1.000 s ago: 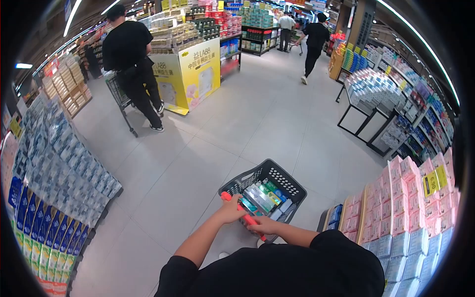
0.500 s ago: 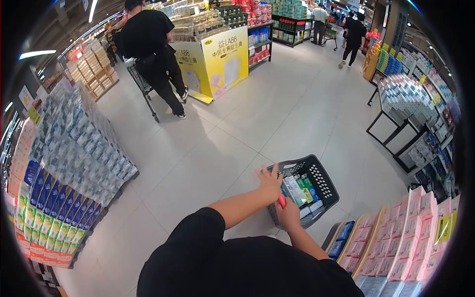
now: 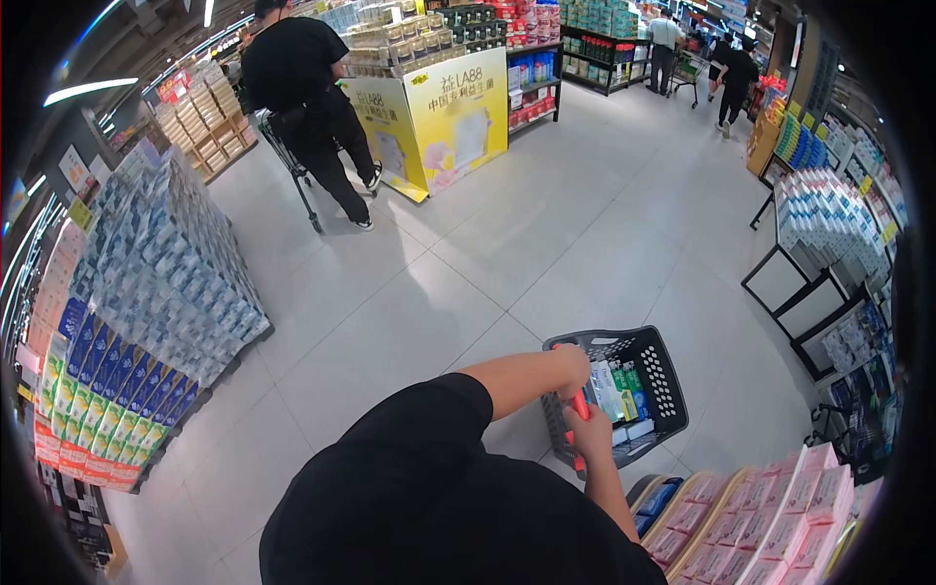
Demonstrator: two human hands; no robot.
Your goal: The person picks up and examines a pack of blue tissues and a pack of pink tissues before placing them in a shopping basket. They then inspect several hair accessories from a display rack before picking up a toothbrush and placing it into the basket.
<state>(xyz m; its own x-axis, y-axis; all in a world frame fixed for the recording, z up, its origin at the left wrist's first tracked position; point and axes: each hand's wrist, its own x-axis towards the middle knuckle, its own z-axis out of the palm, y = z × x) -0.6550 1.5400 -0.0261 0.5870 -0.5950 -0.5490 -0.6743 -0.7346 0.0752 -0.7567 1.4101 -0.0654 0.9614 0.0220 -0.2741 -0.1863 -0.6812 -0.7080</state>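
Note:
A dark grey shopping basket (image 3: 661,369) on the floor holds several boxed goods (image 3: 617,392). Its red handle (image 3: 581,405) runs along the near side. My left hand (image 3: 571,365) is closed around the upper end of that handle. My right hand (image 3: 590,435) grips the handle lower down, closer to my body. My black sleeves and shoulders fill the bottom of the view.
A stack of blue and white packs (image 3: 146,292) stands at left. Pink packs (image 3: 770,526) sit at lower right, shelving (image 3: 829,234) at right. A yellow display stand (image 3: 444,117) is ahead. A person in black (image 3: 302,88) pushes a cart; others walk at far right.
My left hand, which had opened off the handle half a second ago, has closed on it again. The view has turned left, so the basket now lies further right.

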